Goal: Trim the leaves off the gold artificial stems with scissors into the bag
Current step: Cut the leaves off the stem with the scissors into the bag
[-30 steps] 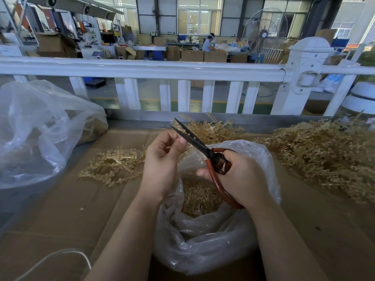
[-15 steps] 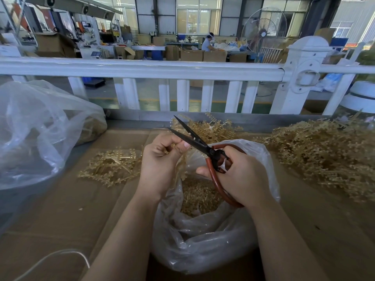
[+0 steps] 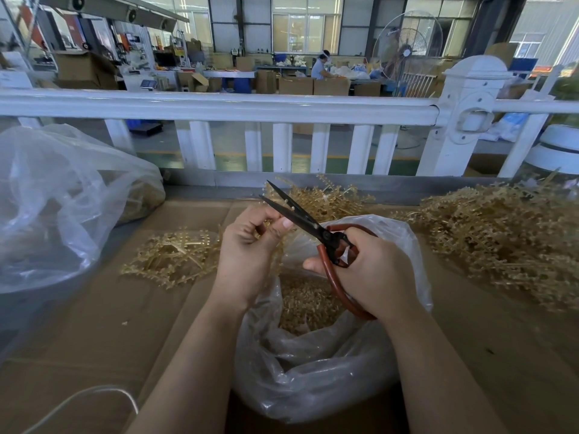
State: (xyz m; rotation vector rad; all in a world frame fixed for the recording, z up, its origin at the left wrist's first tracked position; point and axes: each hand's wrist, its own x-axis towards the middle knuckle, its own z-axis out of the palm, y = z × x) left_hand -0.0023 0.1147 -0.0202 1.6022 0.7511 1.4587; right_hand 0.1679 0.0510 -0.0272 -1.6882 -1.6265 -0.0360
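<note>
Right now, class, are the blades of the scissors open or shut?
Open. The scissors in the right hand show two dark blades spread apart at the tips, above the bag, beside the left hand.

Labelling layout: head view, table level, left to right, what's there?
Large clear plastic bag → small flat pile of gold stems → left hand → black-bladed, red-handled scissors → right hand → big heap of gold stems.
</note>
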